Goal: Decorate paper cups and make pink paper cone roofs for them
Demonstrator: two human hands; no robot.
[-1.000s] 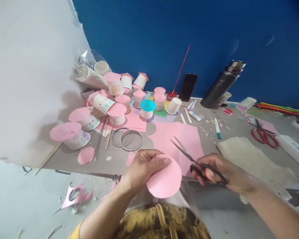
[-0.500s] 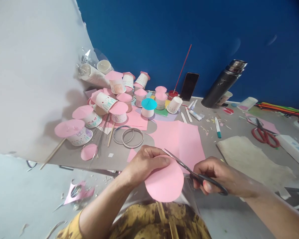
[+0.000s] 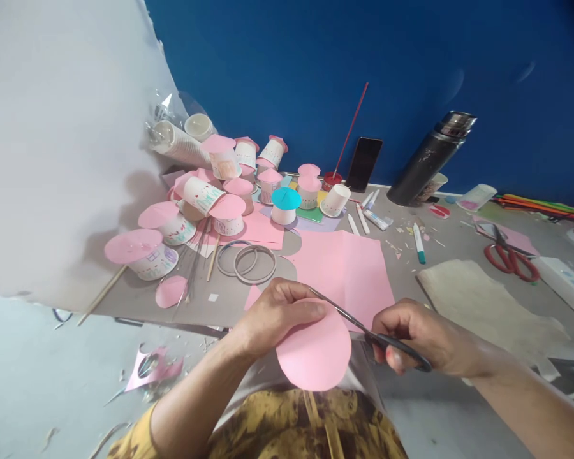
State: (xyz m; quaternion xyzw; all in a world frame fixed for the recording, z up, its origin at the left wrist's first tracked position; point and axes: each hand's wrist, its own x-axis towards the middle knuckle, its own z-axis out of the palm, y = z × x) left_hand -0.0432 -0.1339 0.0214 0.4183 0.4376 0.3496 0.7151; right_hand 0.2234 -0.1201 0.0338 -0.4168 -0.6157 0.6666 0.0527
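Note:
My left hand [image 3: 277, 315] pinches a pink paper circle [image 3: 316, 354] by its upper left edge and holds it over my lap. My right hand [image 3: 423, 335] grips black-handled scissors [image 3: 368, 328]. Their blades lie across the top of the circle, with the tip close to my left thumb. Behind the hands a pink paper sheet [image 3: 344, 264] lies flat on the grey table [image 3: 459, 248].
Several white paper cups with pink paper lids [image 3: 220, 197] crowd the table's back left, one with a blue lid [image 3: 284, 205]. Metal rings [image 3: 253, 262], a green marker [image 3: 418, 242], red scissors [image 3: 509, 258], a dark flask [image 3: 428, 159], a phone [image 3: 362, 164] and a beige cloth [image 3: 483, 306] lie around.
The scissors swung from open and apart from the circle to lying across its top edge, blades nearly together. My left hand kept hold of the circle.

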